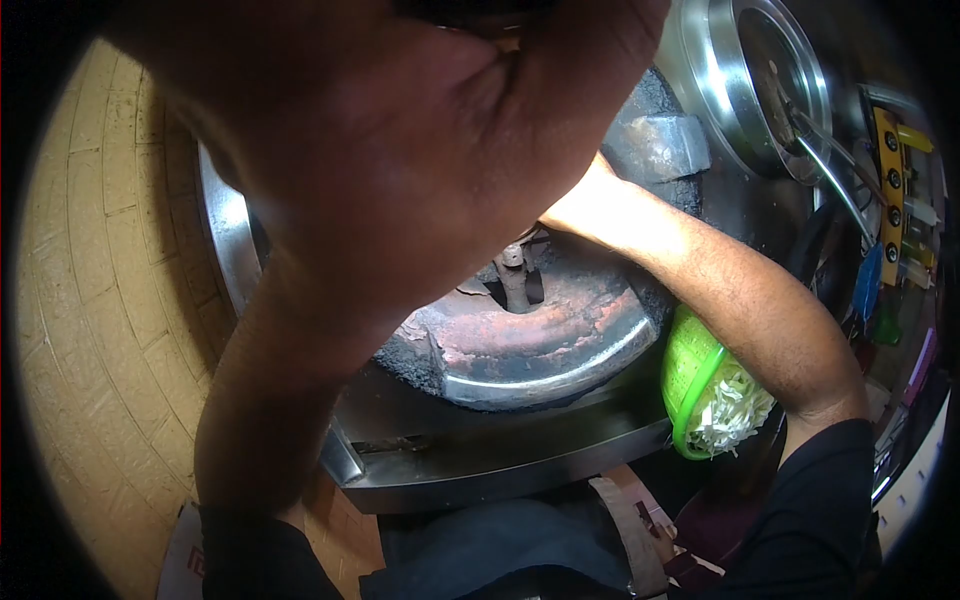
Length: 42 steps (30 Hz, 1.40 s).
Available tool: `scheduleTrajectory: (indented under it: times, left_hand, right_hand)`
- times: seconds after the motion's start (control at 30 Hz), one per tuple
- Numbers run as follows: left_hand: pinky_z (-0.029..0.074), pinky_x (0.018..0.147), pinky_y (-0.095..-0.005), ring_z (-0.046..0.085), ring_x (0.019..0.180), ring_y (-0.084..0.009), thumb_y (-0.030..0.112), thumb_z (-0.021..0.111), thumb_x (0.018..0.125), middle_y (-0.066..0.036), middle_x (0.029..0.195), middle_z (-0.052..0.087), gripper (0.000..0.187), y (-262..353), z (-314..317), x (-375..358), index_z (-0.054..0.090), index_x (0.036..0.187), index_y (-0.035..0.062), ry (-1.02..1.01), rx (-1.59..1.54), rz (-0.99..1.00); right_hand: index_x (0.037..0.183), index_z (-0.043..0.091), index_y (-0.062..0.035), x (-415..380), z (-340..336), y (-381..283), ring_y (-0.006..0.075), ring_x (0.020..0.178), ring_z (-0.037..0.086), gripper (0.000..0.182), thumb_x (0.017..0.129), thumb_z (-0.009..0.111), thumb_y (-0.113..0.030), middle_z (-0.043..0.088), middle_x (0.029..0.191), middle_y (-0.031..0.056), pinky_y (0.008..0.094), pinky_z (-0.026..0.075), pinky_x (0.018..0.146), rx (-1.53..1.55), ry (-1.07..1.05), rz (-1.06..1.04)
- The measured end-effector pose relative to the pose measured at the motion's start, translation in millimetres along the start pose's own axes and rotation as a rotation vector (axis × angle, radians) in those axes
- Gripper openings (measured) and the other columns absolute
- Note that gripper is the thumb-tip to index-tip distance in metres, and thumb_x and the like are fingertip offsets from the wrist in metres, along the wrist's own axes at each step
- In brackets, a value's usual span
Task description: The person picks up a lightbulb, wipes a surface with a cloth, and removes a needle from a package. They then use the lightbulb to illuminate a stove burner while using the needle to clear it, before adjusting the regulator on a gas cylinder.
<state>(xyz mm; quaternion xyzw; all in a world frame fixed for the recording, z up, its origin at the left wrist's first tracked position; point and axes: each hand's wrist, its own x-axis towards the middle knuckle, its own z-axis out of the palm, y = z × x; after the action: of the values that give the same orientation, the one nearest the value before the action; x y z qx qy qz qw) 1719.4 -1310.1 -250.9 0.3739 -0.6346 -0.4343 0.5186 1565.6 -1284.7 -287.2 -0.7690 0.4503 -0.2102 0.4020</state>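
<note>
My left hand [400,170] is raised very close to the camera and covers much of the upper middle. Its fingers run up to the dark top edge, so I cannot make out whether they hold anything. Behind it, my right hand [580,203] reaches in over the round, scorched stove burner [540,350]. Only the wrist side of that hand shows; the left hand hides its fingers. A rusty metal nozzle [513,280] stands in the burner's central opening, just below the right hand.
A green plastic colander [690,390] with white shredded vegetable sits under my right forearm. At upper right stands a steel pot [730,90] with a long-handled utensil [835,185] in it. The steel stove frame [520,460] runs along the front; yellow tiles [100,260] lie left.
</note>
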Motion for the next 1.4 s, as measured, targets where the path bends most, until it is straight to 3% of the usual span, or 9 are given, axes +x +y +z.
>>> scheduleTrajectory:
  times: [0.07,0.1,0.17,0.4,0.47,1.0,1.4]
  left_hand:
    - [0.046,0.079,-0.0240,0.054,0.087,-0.0104,0.008,0.075,0.080,-0.013,0.115,0.049,0.047,-0.6,0.0,-0.2,0.045,0.115,-0.0027,-0.006,0.001,-0.002]
    - [0.046,0.079,-0.0240,0.054,0.087,-0.0104,0.008,0.075,0.080,-0.013,0.115,0.049,0.047,-0.6,0.2,-1.3,0.045,0.115,-0.0027,-0.007,0.003,-0.007]
    - [0.046,0.079,-0.0240,0.054,0.087,-0.0104,0.008,0.075,0.080,-0.013,0.115,0.049,0.047,-1.3,0.9,-0.8,0.045,0.115,-0.0027,-0.012,-0.001,-0.012]
    - [0.046,0.079,-0.0241,0.054,0.087,-0.0104,0.008,0.075,0.080,-0.012,0.115,0.049,0.046,-3.8,1.6,-1.0,0.046,0.114,-0.0028,-0.020,0.000,-0.019]
    - [0.046,0.079,-0.0241,0.054,0.087,-0.0104,0.008,0.075,0.080,-0.012,0.115,0.049,0.046,-4.2,1.0,-0.3,0.046,0.114,-0.0029,-0.023,0.000,-0.025]
    - [0.046,0.079,-0.0242,0.055,0.087,-0.0104,0.009,0.076,0.080,-0.012,0.114,0.050,0.045,-6.8,0.9,1.2,0.048,0.113,-0.0032,-0.038,-0.006,-0.057]
    - [0.047,0.079,-0.0242,0.055,0.087,-0.0105,0.010,0.076,0.080,-0.012,0.114,0.051,0.044,-7.0,-1.7,1.0,0.049,0.112,-0.0034,-0.052,-0.015,-0.076]
  right_hand:
    - [0.141,0.038,-0.0064,-0.2,0.4,9.2,0.0252,0.129,0.046,0.050,0.098,0.055,-0.026,0.046,0.139,0.0173,0.0385,0.038,0.106,-0.303,-0.067,-0.047]
    - [0.141,0.038,-0.0064,0.1,-0.7,3.5,0.0252,0.129,0.046,0.050,0.098,0.055,-0.026,0.046,0.139,0.0173,0.0385,0.038,0.106,-0.301,-0.068,-0.046]
    - [0.141,0.038,-0.0069,-0.5,-5.0,-8.3,0.0247,0.129,0.045,0.048,0.100,0.052,-0.027,0.046,0.139,0.0172,0.0390,0.037,0.107,0.166,-0.073,0.086]
    - [0.142,0.037,-0.0075,-0.1,9.9,16.4,0.0255,0.129,0.045,0.049,0.100,0.051,-0.029,0.046,0.140,0.0176,0.0402,0.037,0.108,-0.037,-0.066,0.021]
    - [0.107,0.069,-0.0086,-1.8,18.5,41.9,0.0305,0.090,0.069,0.025,0.088,0.052,-0.012,0.069,0.097,0.0173,0.0413,0.056,0.080,-0.465,-0.063,-0.009]
    - [0.101,0.069,-0.0052,2.4,28.5,48.5,0.0301,0.089,0.068,0.022,0.087,0.057,-0.017,0.068,0.095,0.0180,0.0401,0.056,0.079,-0.513,-0.072,-0.073]
    - [0.115,0.064,-0.0081,4.7,17.5,47.4,0.0296,0.095,0.067,0.028,0.089,0.054,-0.014,0.068,0.099,0.0162,0.0400,0.055,0.084,-0.554,-0.074,-0.116]
